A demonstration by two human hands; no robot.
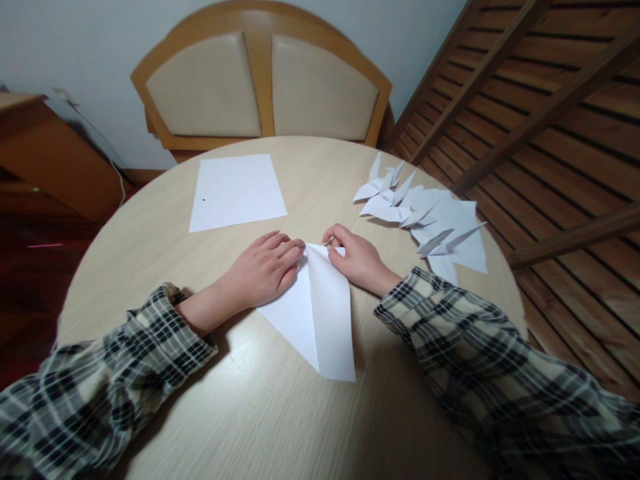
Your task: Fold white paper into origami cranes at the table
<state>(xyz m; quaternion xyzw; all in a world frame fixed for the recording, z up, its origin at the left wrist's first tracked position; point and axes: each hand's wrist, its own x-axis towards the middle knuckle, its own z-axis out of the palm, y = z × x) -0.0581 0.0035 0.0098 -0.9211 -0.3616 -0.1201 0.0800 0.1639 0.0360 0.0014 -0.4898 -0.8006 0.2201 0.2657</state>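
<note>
R hand [354, 259] had the top RH corner of a creased paper [327, 320] pinched btwn thumb & fingers; L hand [270, 268] lay flat on its LH side, fingers out, gripping nothing. Paper was approx. mid-table [150, 280], pointing to 6 o'clock. Farther out: flat white paper [237, 190] at 11, folded paper birds [387, 208] at 2, chair [264, 80] at 12.

Folded paper [324, 313] partly under left hand [267, 270]

The near folded sheet [331, 313] and far-left flat sheet [240, 190] are smooth, matt paper. The tabletop [250, 413] looks like satiny grained wood, the sleeves [115, 373] woven cloth
</note>
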